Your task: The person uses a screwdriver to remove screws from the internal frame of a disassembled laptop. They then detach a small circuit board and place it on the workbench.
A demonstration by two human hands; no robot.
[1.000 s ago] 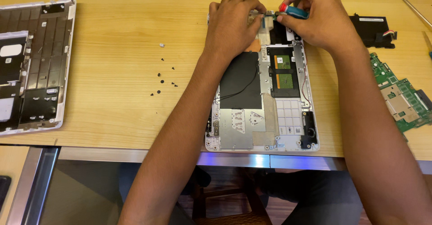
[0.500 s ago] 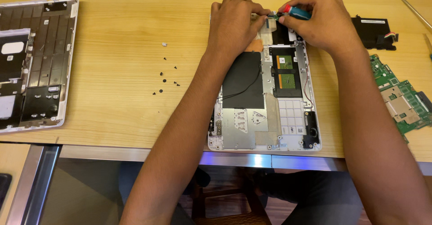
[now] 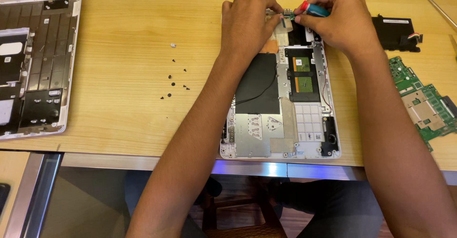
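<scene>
Hands: two, both yours, at the far end of the open laptop base (image 3: 285,123).
Left hand (image 3: 247,21): your fingers are bent and pressing down on a small green circuit board (image 3: 287,14) at the top edge of the base.
Right hand (image 3: 333,21): your fingers are clenched around one screwdriver (image 3: 314,9) with a blue and red handle, its tip at that small board.
Laptop base: one, white-framed, lying flat on the wooden table (image 3: 119,52), near its front edge.
Loose screws (image 3: 172,83): about nine small dark ones scattered on the table left of your left arm.
Keyboard cover (image 3: 33,66): one, at the far left.
Green mainboard (image 3: 421,104): one, at the right.
Black battery (image 3: 395,33): one, beyond your right wrist.
</scene>
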